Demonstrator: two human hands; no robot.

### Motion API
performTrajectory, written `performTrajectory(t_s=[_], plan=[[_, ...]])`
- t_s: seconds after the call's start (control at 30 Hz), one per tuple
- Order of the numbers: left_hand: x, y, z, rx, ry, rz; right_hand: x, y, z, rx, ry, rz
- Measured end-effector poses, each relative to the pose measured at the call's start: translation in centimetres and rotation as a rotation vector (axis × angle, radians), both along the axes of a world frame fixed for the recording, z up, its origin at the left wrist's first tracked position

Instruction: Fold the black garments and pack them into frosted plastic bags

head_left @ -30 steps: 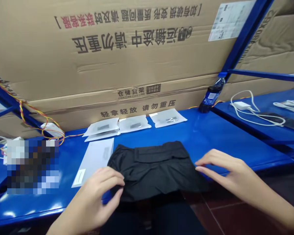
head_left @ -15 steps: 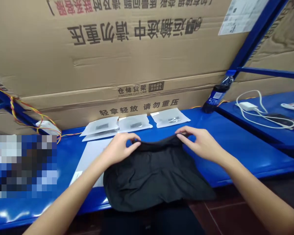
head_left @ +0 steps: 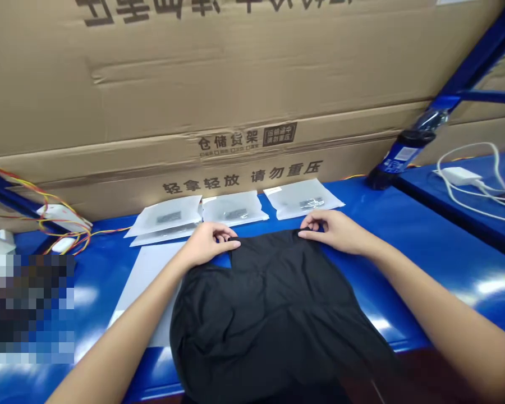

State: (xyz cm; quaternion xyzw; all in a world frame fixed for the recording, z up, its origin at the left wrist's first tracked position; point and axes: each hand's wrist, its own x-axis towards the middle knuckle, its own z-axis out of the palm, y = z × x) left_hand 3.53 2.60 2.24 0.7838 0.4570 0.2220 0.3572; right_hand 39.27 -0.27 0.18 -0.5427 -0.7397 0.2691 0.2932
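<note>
A piece of black cloth [head_left: 273, 308], perhaps a garment, lies spread over the front of the blue shelf and hangs down past its edge. Its far left corner is pinched between the thumb and fingers of my left hand [head_left: 210, 242]. My right hand [head_left: 334, 231] grips the far right corner the same way. Between the two hands the far edge runs fairly straight. Partly under the cloth and my left forearm lies a flat white sheet or bag [head_left: 151, 275].
Several frosted pouches with dark contents, one being the right pouch [head_left: 303, 199], line the cardboard [head_left: 235, 84] at the back. A dark bottle [head_left: 404, 148] leans by the blue post. A white charger [head_left: 458, 175] with cable sits right; coloured wires [head_left: 78, 235] run left.
The cloth's far edge, folded over before, now lies flatter and straighter between my hands. More of the cloth shows toward me. The view has tilted down and come closer.
</note>
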Motion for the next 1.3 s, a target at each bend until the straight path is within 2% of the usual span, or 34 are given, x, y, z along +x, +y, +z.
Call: performTrajectory(t_s=[0.23,0.37,0.43,0.53,0.6,0.67,0.73,0.8,0.87,0.97,1.13,1.23,1.3], plan=[[0.1,0.1,-0.3,0.022,-0.02,0.024,-0.2,0.0,0.1,0.017,0.063,-0.079],[0.3,0.1,0.1,0.108,-0.02,0.066,-0.6,0.3,0.2,0.108,0.115,-0.139],[0.4,-0.1,0.9,0.163,-0.025,0.091,-0.9,0.2,0.8,0.156,0.142,-0.162],[0.3,-1.5,3.0,0.278,-0.045,0.101,-1.0,-1.0,2.2,0.22,0.207,-0.172],[0.1,-3.4,4.3,0.395,-0.035,0.066,-0.6,-2.7,2.9,0.258,0.214,-0.141],[-0.1,-5.8,5.0,0.489,0.023,-0.023,0.1,-4.8,3.1,0.277,0.168,-0.081],[-0.3,-8.2,4.6,0.494,0.117,-0.144,0.7,-6.9,2.7,0.265,0.079,-0.002],[-0.4,-10.5,3.5,0.469,0.19,-0.216,1.0,-8.8,1.8,0.263,-0.029,0.065],[-0.7,-12.5,2.3,0.502,0.22,-0.181,1.0,-10.8,0.9,0.294,-0.112,0.086],[-1.4,-15.5,1.0,0.662,0.238,-0.082,0.7,-14.0,-0.3,0.31,-0.163,0.092],[-3.2,-20.3,0.1,0.901,0.344,-0.123,1.4,-18.7,-2.4,0.271,-0.184,0.154],[-4.5,-22.7,-1.2,0.961,0.359,-0.133,2.4,-20.3,-3.3,0.35,-0.148,0.149],[-5.5,-24.1,-2.1,0.957,0.329,-0.168,2.9,-21.1,-3.1,0.362,-0.133,0.169]])
